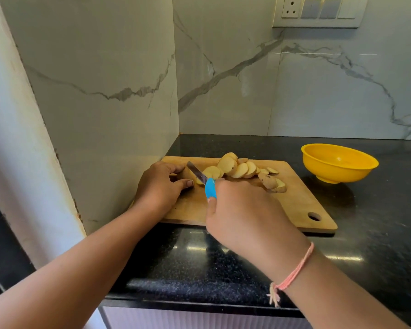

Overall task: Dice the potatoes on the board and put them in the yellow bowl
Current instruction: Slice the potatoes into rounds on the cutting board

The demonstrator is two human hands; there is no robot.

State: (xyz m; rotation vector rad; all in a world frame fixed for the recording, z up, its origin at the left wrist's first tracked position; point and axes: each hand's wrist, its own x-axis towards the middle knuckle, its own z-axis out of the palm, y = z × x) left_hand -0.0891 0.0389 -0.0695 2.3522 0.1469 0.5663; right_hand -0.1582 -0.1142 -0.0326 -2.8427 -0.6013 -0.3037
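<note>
A wooden cutting board (pixel 294 205) lies on the black counter. Several round potato slices (pixel 237 167) lie in a row along its far side, with more slices (pixel 274 182) to the right. My left hand (pixel 160 186) grips a remaining piece of potato (pixel 186 174) at the board's left end. My right hand (pixel 242 212) holds a knife by its blue handle (pixel 210 188); the blade (pixel 197 173) rests against the potato piece beside my left fingers. The yellow bowl (pixel 339 163) stands on the counter right of the board and looks empty.
Marble wall panels close in the corner behind and to the left of the board. The black granite counter (pixel 377 222) extends to the right and toward me, ending at its front edge (pixel 199 302). A socket and switch plate (pixel 318 10) sits high on the back wall.
</note>
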